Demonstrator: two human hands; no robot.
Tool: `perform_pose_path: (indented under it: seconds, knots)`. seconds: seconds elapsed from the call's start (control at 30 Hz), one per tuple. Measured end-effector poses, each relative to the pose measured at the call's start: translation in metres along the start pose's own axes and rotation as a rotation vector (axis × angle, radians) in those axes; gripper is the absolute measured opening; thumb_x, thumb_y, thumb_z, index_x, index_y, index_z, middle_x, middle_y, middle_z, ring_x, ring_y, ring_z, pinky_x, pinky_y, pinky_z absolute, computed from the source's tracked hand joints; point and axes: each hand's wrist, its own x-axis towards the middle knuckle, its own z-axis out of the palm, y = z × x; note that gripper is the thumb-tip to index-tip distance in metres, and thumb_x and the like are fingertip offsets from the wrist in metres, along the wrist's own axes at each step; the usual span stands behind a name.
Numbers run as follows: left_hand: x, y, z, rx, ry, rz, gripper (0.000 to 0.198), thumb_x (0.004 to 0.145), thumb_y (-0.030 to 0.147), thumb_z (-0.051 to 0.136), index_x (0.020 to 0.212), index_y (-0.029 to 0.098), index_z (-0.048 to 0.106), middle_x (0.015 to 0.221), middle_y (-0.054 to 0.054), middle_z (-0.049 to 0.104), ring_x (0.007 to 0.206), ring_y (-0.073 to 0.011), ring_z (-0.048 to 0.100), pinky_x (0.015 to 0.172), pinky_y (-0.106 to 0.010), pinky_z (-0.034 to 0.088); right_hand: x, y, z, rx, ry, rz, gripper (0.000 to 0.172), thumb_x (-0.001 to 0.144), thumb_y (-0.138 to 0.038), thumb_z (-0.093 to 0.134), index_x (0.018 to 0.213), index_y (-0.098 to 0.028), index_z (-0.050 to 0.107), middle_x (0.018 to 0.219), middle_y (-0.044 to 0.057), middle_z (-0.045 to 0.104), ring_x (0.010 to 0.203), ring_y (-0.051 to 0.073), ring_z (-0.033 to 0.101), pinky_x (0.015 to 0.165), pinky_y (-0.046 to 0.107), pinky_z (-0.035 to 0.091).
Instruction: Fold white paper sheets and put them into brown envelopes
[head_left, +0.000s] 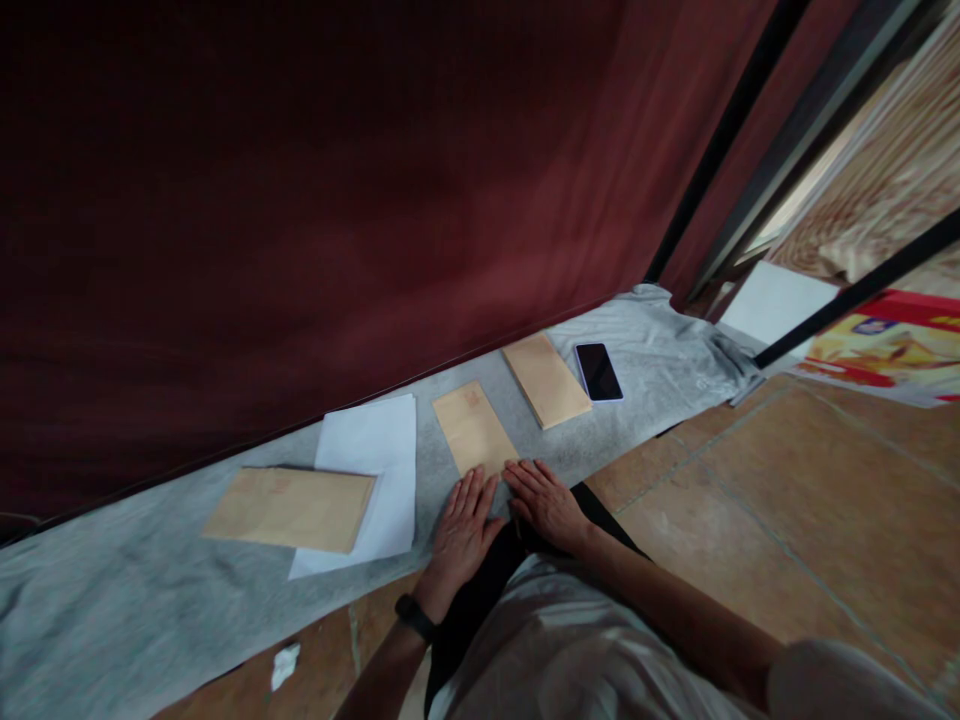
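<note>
A single tan paper envelope (474, 428) lies flat on the grey cloth in front of me. My left hand (463, 528) rests on its near left corner with fingers stretched out, a dark band on the wrist. At the near right corner, my right hand (547, 505) lies with its fingers extended over the edge. Neither hand grips anything. To the right is a stack of tan envelopes (549, 380). On the left, more tan envelopes (292, 508) lie across white paper sheets (375, 440).
A smartphone (599, 372) lies right of the stack on the grey cloth (97, 600). Dark red fabric (375, 200) rises behind the narrow surface. A crumpled white tissue (285, 665) is on the tiled floor (825, 480). A black pole (862, 290) and a printed carton (892, 345) stand at the right.
</note>
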Motion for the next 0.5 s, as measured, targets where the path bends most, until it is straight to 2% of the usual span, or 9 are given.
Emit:
perform_pose_path:
  seconds: [0.17,0.27,0.5]
  knots:
    - [0.000,0.001,-0.001,0.012,0.000,-0.007,0.066,0.101,0.044,0.045,0.160,0.021,0.026,0.166,-0.012,0.028,0.154,-0.0274,0.023,0.124,-0.049,0.030,-0.004,0.009,-0.007,0.005,0.018,0.071,0.046,0.105,-0.031,0.043,0.150,-0.020,0.047,0.155,0.007,0.049,0.143,0.023,0.043,0.123,0.047,0.029]
    - [0.000,0.001,0.001,0.019,-0.002,-0.012,0.065,0.101,0.045,0.046,0.159,0.020,0.030,0.165,-0.012,0.030,0.154,-0.0278,0.023,0.124,-0.049,0.029,-0.002,0.006,-0.008,0.005,0.042,0.096,0.048,0.105,-0.031,0.043,0.150,-0.017,0.047,0.154,0.009,0.050,0.144,0.025,0.042,0.123,0.049,0.030]
    - [0.000,0.001,0.003,0.008,0.015,-0.008,0.067,0.102,0.047,0.042,0.160,0.018,0.026,0.166,-0.013,0.028,0.154,-0.0281,0.024,0.124,-0.051,0.030,0.005,-0.018,0.002,0.058,0.004,-0.029,0.053,0.103,-0.034,0.049,0.153,-0.017,0.042,0.154,0.011,0.050,0.144,0.022,0.044,0.122,0.044,0.033]
